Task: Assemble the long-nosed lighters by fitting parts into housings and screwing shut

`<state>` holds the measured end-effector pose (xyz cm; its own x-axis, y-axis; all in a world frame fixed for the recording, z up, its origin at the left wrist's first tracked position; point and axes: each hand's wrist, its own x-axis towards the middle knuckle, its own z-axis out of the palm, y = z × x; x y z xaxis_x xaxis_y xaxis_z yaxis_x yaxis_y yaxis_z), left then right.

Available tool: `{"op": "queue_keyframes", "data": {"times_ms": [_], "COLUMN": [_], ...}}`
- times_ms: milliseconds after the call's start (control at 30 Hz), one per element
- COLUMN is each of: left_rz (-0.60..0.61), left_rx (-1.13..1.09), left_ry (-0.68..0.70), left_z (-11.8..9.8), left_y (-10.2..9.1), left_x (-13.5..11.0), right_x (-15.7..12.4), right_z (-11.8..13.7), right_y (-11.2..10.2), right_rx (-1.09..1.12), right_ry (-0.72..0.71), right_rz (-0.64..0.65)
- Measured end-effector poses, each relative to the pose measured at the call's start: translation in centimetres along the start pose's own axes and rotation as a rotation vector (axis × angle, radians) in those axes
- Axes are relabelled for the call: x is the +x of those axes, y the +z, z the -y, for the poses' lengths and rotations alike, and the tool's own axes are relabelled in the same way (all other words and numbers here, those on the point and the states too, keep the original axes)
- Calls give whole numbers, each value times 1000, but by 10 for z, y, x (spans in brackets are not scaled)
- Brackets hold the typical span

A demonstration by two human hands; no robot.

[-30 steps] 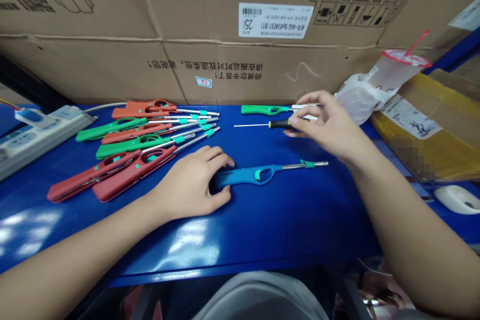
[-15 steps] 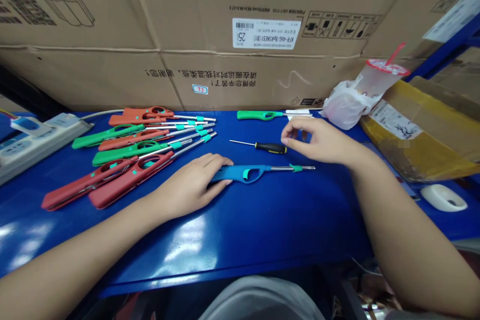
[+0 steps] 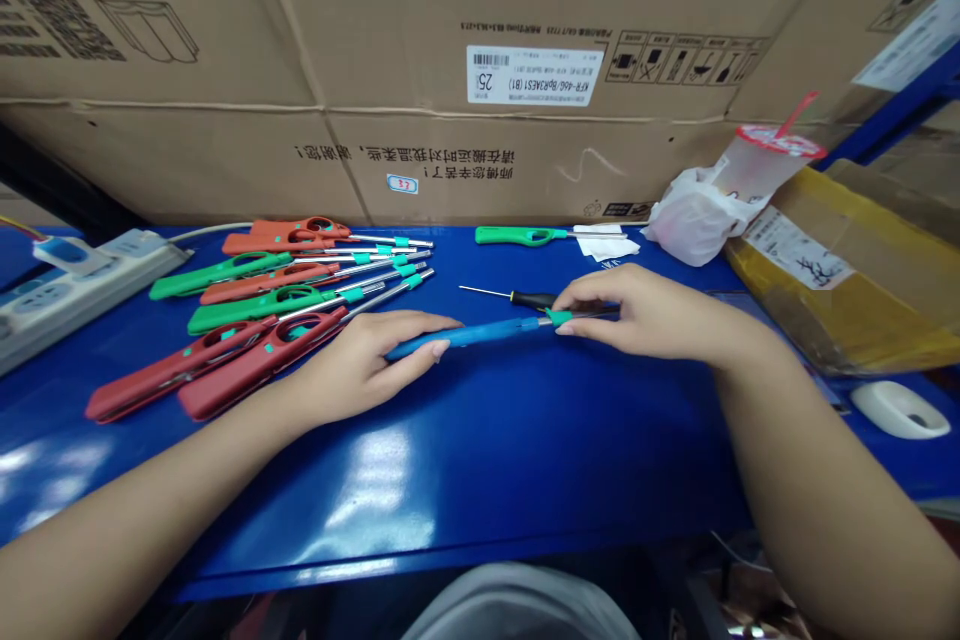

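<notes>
Hands were both on the blue lighter (image 3: 480, 332), mid-bench, lying left-right with the nozzle end to the right. Left hand (image 3: 360, 365) was curled loosely round the handle end, fingers (image 3: 431, 348) laid over the top and the thumb side hidden under it. That was a closed grip, though I couldn't tell how tight. Right hand (image 3: 645, 312) pinched the metal tube at the green collar (image 3: 559, 317), thumb and forefinger closed on it and the other fingers folded behind. The tube past the collar was covered by that hand. Couldn't tell whether the lighter rested on the bench (image 3: 487, 460) or sat just clear of it.

Screwdriver (image 3: 534, 299) lay just beyond the lighter, black handle to the right and close to the right fingertips, thin shaft pointing left. It was loose on the bench.

Far left: a fanned pile of red and green lighters (image 3: 285, 300), handles left, nozzles right, near the left hand but not touching it. Power strip (image 3: 82, 275) sat further left, at the bench edge.

Far centre: one green lighter (image 3: 525, 236) lay against the cardboard boxes (image 3: 450, 150), its nozzle on a white paper scrap (image 3: 609, 245).

Far right: a white bag (image 3: 697, 215) held a lidded cup (image 3: 765, 160) with a red straw, and a yellow package (image 3: 847, 290) sat right of it. White rounded object (image 3: 900, 408) lay at the near right edge; couldn't make out what it was.
</notes>
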<state>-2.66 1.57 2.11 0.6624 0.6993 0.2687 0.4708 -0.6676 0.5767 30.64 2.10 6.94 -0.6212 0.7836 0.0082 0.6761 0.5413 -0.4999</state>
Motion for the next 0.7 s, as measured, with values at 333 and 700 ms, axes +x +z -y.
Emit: {"op": "queue_keyframes", "data": {"times_ms": [333,700], "left_rz": [-8,84], "left_rx": [-387,-558], "left_ry": [-283,-425], "left_z": [-7,-12], "left_y": [1,0], "left_x": [5,5], "right_x": [5,9], "right_z": [21,22], "right_y": [28,38], "right_rx": [-139,-226], "right_ry": [-170,-283], "right_rz": [-155,-188]}}
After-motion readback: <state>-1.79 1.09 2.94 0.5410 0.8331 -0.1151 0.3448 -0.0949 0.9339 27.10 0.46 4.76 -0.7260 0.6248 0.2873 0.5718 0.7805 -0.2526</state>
